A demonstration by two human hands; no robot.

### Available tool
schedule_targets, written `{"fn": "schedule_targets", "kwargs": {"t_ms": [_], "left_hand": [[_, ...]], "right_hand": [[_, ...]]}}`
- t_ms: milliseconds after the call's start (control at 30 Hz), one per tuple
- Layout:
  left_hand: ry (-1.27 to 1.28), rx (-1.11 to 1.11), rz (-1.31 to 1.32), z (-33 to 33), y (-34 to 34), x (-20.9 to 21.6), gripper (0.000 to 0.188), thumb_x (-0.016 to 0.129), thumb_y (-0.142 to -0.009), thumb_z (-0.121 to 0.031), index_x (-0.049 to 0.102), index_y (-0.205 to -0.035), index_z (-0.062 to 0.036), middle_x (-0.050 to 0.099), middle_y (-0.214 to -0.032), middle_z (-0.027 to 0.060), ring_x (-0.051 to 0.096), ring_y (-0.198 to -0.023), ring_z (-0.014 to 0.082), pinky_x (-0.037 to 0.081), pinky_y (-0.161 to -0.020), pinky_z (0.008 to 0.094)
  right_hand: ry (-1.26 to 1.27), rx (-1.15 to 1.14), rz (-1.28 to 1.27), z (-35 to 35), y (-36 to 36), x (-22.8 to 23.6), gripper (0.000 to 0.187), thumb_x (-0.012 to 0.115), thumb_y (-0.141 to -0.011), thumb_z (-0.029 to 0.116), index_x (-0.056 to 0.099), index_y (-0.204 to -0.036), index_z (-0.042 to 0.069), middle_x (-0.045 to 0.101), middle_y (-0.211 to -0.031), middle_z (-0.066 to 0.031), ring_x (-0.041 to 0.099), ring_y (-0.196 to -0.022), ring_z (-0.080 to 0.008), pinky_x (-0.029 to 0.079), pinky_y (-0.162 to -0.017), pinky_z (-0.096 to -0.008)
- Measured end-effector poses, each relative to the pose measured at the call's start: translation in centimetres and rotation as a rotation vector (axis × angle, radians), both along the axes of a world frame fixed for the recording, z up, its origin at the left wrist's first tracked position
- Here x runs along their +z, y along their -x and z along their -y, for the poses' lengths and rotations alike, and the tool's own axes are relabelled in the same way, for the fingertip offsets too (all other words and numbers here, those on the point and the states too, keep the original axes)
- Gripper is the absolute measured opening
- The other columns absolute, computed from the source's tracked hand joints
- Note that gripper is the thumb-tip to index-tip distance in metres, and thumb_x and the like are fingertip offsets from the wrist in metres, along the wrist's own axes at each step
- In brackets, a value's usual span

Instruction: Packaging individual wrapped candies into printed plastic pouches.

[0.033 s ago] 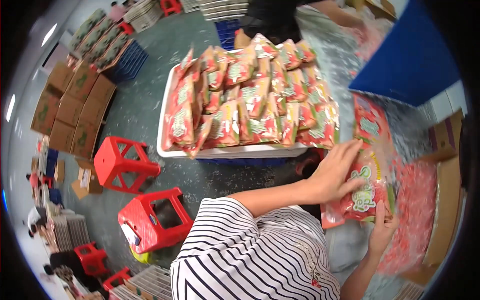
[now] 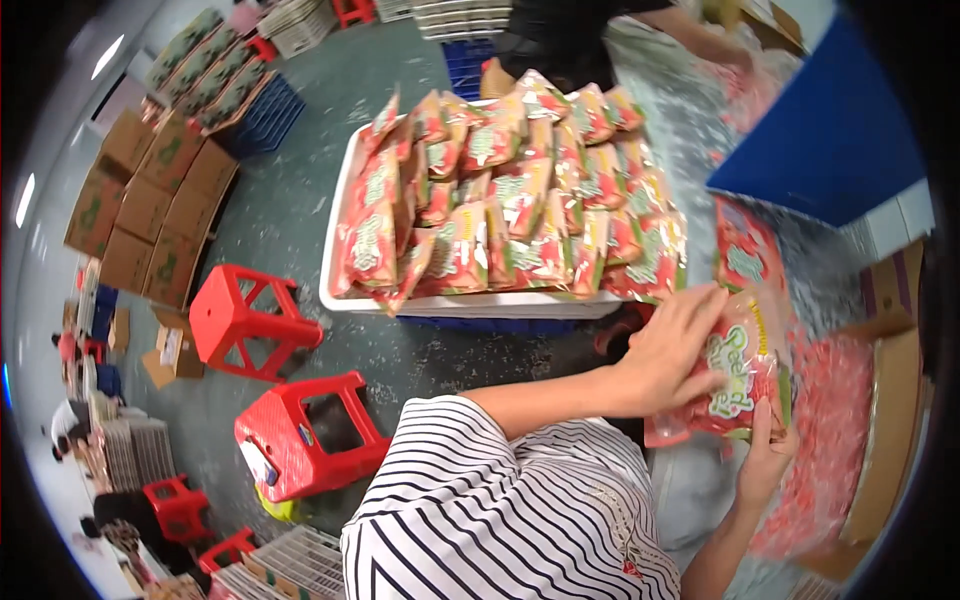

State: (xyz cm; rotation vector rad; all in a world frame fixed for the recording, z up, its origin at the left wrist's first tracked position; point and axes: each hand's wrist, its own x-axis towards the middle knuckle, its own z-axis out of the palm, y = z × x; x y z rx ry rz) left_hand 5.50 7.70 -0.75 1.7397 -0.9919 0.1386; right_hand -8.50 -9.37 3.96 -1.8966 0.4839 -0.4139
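Observation:
Between my hands is a red, clear-fronted candy bag with white-green lettering, above the metal work table. My left hand lies along the bag's left side, fingers pointing to its upper edge and thumb across its front. My right hand grips the lower right corner, its thumb on the front. Just beyond, another red bag lies flat on the table. Right of my hands is a heap of small wrapped red candies. Left of the table, a white tray is filled with upright candy bags.
A blue panel stands at the far right, with a cardboard box along the right edge. Across the table a co-worker's arm reaches into more candies. Red stools and stacked cartons are on the left.
The whole view has shifted slightly. Both hands stay on the candy bag, which tilts a little differently.

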Motion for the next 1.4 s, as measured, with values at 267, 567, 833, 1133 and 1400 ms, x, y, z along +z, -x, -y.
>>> {"fn": "schedule_targets", "kwargs": {"t_ms": [267, 567, 833, 1133, 1400], "left_hand": [[-0.085, 0.412, 0.151, -6.9, -3.5, -0.3, 0.111, 0.078, -0.054, -0.006, 0.019, -0.147, -0.0008, 0.017, -0.149, 0.0307, 0.022, -0.136, 0.0498, 0.024, -0.111, 0.055], [-0.134, 0.165, 0.104, -16.7, -9.4, 0.0, 0.088, 0.077, -0.073, -0.025, 0.031, -0.143, -0.0007, 0.023, -0.147, 0.0294, 0.028, -0.135, 0.0458, 0.027, -0.112, 0.0493], [-1.377, 0.942, 0.314, -23.7, -23.5, -7.6, 0.042, 0.062, -0.079, -0.016, 0.057, -0.116, 0.0014, 0.05, -0.121, 0.0223, 0.055, -0.1, 0.0326, 0.047, -0.075, 0.0446], [-1.554, 0.946, 0.148, -25.0, -27.8, -12.4, 0.035, 0.049, -0.092, -0.019, 0.059, -0.12, -0.001, 0.066, -0.103, 0.018, 0.063, -0.087, 0.0321, 0.051, -0.065, 0.047], [-1.358, 0.804, 0.354, -26.2, -27.5, -12.6, 0.016, 0.052, -0.087, -0.012, 0.063, -0.088, -0.0002, 0.066, -0.083, 0.0133, 0.067, -0.073, 0.0241, 0.054, -0.058, 0.0336]], "right_hand": [[-0.022, 0.387, 0.204, -11.9, -10.8, 0.9, 0.022, 0.052, -0.097, 0.008, 0.059, -0.114, -0.003, 0.063, -0.099, -0.0016, 0.055, -0.086, -0.0063, 0.045, -0.076, -0.0221], [-0.115, 0.349, 0.252, -15.4, -15.9, -0.7, 0.022, 0.052, -0.096, 0.008, 0.059, -0.113, -0.004, 0.064, -0.1, -0.0042, 0.058, -0.09, -0.0077, 0.048, -0.08, -0.0242], [-0.192, 0.327, 0.137, -12.7, -18.2, -3.3, 0.024, 0.051, -0.098, 0.014, 0.059, -0.115, -0.002, 0.065, -0.102, -0.0054, 0.061, -0.088, -0.0093, 0.052, -0.077, -0.026], [-0.482, 0.346, 0.056, -13.9, -21.3, -4.1, 0.022, 0.051, -0.097, 0.011, 0.056, -0.114, -0.002, 0.066, -0.104, -0.0105, 0.067, -0.089, -0.0164, 0.056, -0.078, -0.0307], [-0.659, 0.429, 0.083, -16.5, -24.4, -4.5, 0.022, 0.051, -0.096, 0.009, 0.055, -0.116, -0.001, 0.066, -0.108, -0.0106, 0.067, -0.094, -0.0185, 0.057, -0.08, -0.0341]]}}
